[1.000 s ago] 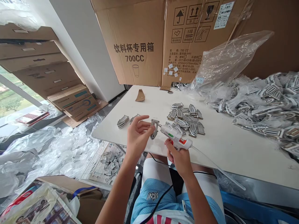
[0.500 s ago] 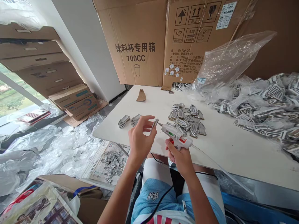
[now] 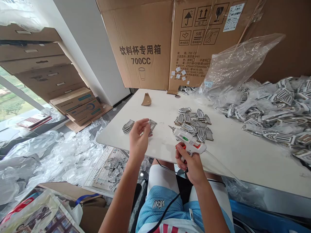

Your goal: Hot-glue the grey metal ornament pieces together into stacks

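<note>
My left hand [image 3: 139, 137] is closed, with thumb and fingers around a small silver, slotted metal plate [image 3: 152, 125], low over the white table [image 3: 160, 111]. Just left of these fingers lies a small stack of similar plates [image 3: 127, 126]. My right hand [image 3: 190, 163] grips a white glue gun [image 3: 188, 141] with a red trigger, its nozzle pointing up and left. A clear glue stick [image 3: 225, 170] trails from the gun's rear. Beyond the nozzle lies a loose pile of silver plates [image 3: 194, 122].
A large heap of plates in plastic wrap [image 3: 277, 113] covers the table's right side. Cardboard boxes [image 3: 143, 29] stand behind it. A brown cardboard scrap [image 3: 146, 99] lies on the table. Below left, small metal pieces [image 3: 115, 171] rest on a tray beside crumpled plastic [image 3: 60, 155].
My left hand has moved left and away from the nozzle with the plate, towards the stack. My right hand has shifted slightly right and down with the glue gun.
</note>
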`<state>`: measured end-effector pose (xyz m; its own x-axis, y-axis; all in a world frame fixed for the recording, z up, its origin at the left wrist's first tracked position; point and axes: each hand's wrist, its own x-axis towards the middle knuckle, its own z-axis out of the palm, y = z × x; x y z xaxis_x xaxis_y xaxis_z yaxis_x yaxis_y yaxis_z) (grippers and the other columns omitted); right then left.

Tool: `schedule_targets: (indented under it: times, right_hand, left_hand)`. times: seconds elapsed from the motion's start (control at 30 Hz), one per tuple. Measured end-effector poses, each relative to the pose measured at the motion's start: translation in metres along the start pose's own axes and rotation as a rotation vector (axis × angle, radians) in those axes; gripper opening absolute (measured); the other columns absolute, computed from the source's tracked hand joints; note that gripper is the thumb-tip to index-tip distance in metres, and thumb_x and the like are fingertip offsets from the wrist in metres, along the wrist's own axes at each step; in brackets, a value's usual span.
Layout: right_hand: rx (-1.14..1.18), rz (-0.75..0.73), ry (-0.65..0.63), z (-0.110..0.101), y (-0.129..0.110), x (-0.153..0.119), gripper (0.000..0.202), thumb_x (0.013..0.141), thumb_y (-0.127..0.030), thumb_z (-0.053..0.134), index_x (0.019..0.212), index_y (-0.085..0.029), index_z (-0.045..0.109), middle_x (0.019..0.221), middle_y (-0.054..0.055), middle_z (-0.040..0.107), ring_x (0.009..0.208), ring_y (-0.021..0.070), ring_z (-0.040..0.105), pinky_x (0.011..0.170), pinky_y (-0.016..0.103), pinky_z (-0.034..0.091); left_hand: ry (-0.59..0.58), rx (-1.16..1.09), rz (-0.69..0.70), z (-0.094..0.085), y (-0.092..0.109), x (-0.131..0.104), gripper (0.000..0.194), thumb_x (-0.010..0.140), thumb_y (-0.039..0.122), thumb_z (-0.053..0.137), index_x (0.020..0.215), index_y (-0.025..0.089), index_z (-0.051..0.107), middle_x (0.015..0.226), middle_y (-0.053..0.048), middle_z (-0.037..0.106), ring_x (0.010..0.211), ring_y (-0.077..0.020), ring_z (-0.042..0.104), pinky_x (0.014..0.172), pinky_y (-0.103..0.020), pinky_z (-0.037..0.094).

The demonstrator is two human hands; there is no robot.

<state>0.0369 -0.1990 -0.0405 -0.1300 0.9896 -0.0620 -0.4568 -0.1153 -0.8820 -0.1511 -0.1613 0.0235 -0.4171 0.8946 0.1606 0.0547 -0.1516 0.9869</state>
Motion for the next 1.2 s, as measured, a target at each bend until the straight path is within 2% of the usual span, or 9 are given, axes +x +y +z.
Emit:
schedule_targets:
  times: [0.13,0.27,0.4,0.5,0.57,0.7,0.83,1.0,1.2]
  right_hand:
    - [-0.050,-0.005,0.011,0.002,0.002,0.000,0.036,0.093,-0.053,0.079,0.093,-0.020,0.063,0.072,-0.005,0.058,0.040,0.0035,0.034,0.038,0.021,0.024]
    - [-0.095,0.005,0.009,0.006,0.000,-0.001,0.039,0.093,-0.055,0.078,0.091,-0.020,0.062,0.072,-0.005,0.059,0.042,0.0039,0.036,0.041,0.021,0.026]
    - [-0.076,0.000,0.038,0.006,0.001,-0.001,0.039,0.090,-0.055,0.080,0.092,-0.021,0.061,0.072,-0.006,0.058,0.041,0.0037,0.035,0.039,0.021,0.026]
    - [-0.065,0.005,0.031,0.005,0.002,0.000,0.038,0.091,-0.054,0.080,0.093,-0.021,0.062,0.071,-0.006,0.058,0.041,0.0032,0.036,0.039,0.020,0.026]
    - [-0.066,0.005,0.016,0.005,0.003,0.000,0.038,0.092,-0.054,0.080,0.093,-0.020,0.062,0.072,-0.005,0.057,0.041,0.0028,0.037,0.039,0.019,0.025]
    - [-0.082,-0.016,0.002,0.005,0.002,0.002,0.036,0.095,-0.053,0.077,0.093,-0.020,0.062,0.073,-0.006,0.057,0.041,0.0025,0.038,0.039,0.019,0.026]
    - [-0.079,-0.013,0.014,0.007,0.002,0.004,0.037,0.095,-0.053,0.077,0.094,-0.020,0.062,0.073,-0.006,0.056,0.041,0.0021,0.039,0.039,0.018,0.027]
    - [-0.065,-0.012,0.015,0.008,0.003,0.005,0.036,0.095,-0.052,0.078,0.095,-0.020,0.062,0.073,-0.007,0.056,0.041,0.0023,0.038,0.039,0.018,0.028]
    - [-0.074,-0.022,0.008,0.007,0.003,0.005,0.035,0.097,-0.052,0.077,0.093,-0.021,0.062,0.074,-0.006,0.057,0.041,0.0024,0.040,0.039,0.018,0.028]
  left_hand:
    - [-0.083,0.016,-0.077,-0.004,-0.002,0.003,0.027,0.091,0.034,0.066,0.115,0.026,0.074,0.109,-0.007,0.071,0.100,-0.0220,0.067,0.067,-0.027,0.060]
    - [-0.142,0.113,-0.106,-0.003,-0.005,0.001,0.031,0.089,0.027,0.065,0.118,0.027,0.074,0.117,-0.007,0.072,0.103,-0.0226,0.069,0.078,-0.031,0.060]
    - [-0.163,0.236,-0.041,-0.008,-0.010,0.004,0.038,0.085,0.025,0.074,0.122,0.029,0.074,0.132,-0.008,0.071,0.118,-0.0256,0.067,0.089,-0.033,0.055]
    - [-0.126,0.255,0.036,-0.024,-0.014,0.020,0.039,0.083,0.028,0.077,0.121,0.027,0.075,0.131,-0.008,0.072,0.117,-0.0258,0.067,0.093,-0.034,0.054]
    - [-0.023,0.308,0.092,-0.042,-0.015,0.037,0.040,0.081,0.031,0.079,0.121,0.025,0.075,0.124,-0.009,0.073,0.111,-0.0259,0.068,0.095,-0.037,0.054]
    - [0.160,0.610,0.249,-0.079,-0.018,0.069,0.038,0.084,0.032,0.075,0.120,0.024,0.076,0.121,-0.010,0.074,0.112,-0.0284,0.068,0.106,-0.044,0.050]
    - [0.188,0.762,0.268,-0.099,-0.024,0.082,0.038,0.085,0.036,0.075,0.120,0.023,0.074,0.112,-0.009,0.078,0.107,-0.0300,0.072,0.104,-0.046,0.051]
    - [0.182,0.841,0.322,-0.095,-0.033,0.085,0.034,0.085,0.035,0.076,0.117,0.024,0.073,0.106,-0.006,0.081,0.108,-0.0294,0.075,0.105,-0.045,0.050]
    - [0.173,0.873,0.303,-0.090,-0.034,0.088,0.032,0.082,0.033,0.077,0.114,0.027,0.072,0.103,-0.002,0.082,0.106,-0.0265,0.076,0.100,-0.041,0.052]
